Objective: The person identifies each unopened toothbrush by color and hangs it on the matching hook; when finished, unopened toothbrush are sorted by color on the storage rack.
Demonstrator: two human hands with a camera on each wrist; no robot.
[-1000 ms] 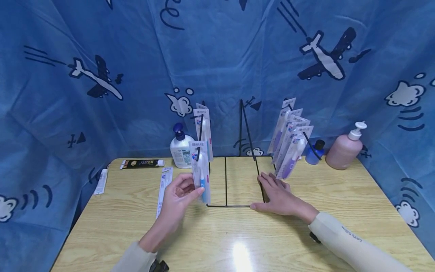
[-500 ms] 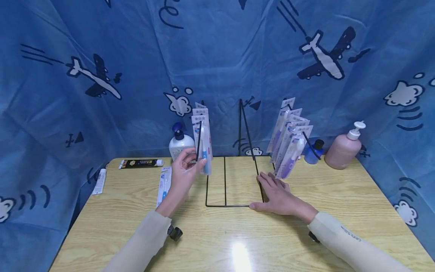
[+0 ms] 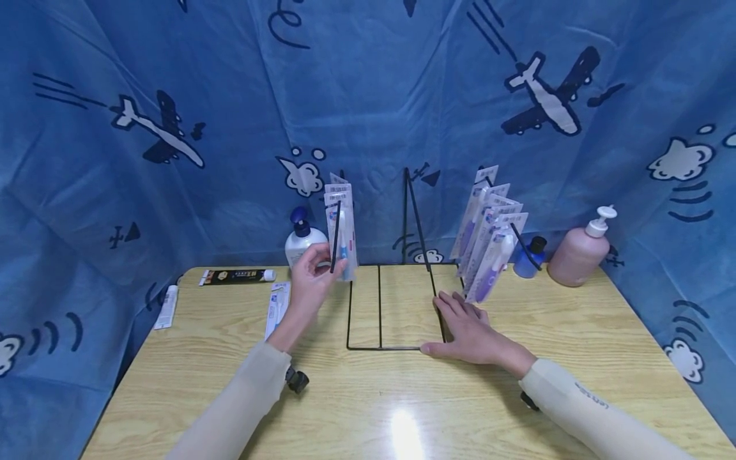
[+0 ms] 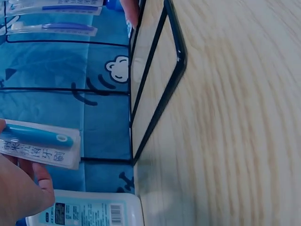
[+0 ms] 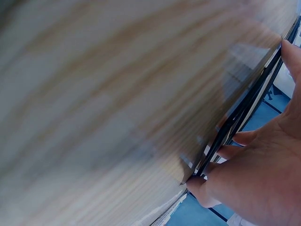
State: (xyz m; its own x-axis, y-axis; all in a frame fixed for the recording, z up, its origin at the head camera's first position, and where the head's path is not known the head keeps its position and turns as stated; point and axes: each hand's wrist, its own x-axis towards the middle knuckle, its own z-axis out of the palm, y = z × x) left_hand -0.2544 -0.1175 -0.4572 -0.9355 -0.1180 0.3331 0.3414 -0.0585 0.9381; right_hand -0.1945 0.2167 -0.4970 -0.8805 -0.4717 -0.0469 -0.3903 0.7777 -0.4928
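Note:
My left hand (image 3: 307, 275) pinches the lower part of a packaged toothbrush (image 3: 344, 255) with a blue handle, at the front of the left hook on a black wire rack (image 3: 380, 306). More toothbrush packs hang close behind it on that hook. In the left wrist view the blue-handled toothbrush (image 4: 42, 141) lies between thumb and fingers. My right hand (image 3: 468, 332) rests with spread fingers on the rack's base, thumb at the front wire and fingertips on a side wire. Several purple-handled toothbrush packs (image 3: 489, 268) hang from the right hook; the middle hook (image 3: 416, 220) is bare.
Another toothbrush pack (image 3: 277, 306) lies on the wooden table (image 3: 356, 402), partly behind the left forearm. A black toothpaste tube (image 3: 236, 276), a small white tube (image 3: 167, 308) and a white pump bottle (image 3: 299, 243) stand or lie left. A blue bottle (image 3: 526, 259) and pink pump bottle (image 3: 579, 255) stand right.
My left hand has moved up and back, sliding the blue-handled toothbrush from the hook's front end to the packs behind. My right hand has stayed on the rack base.

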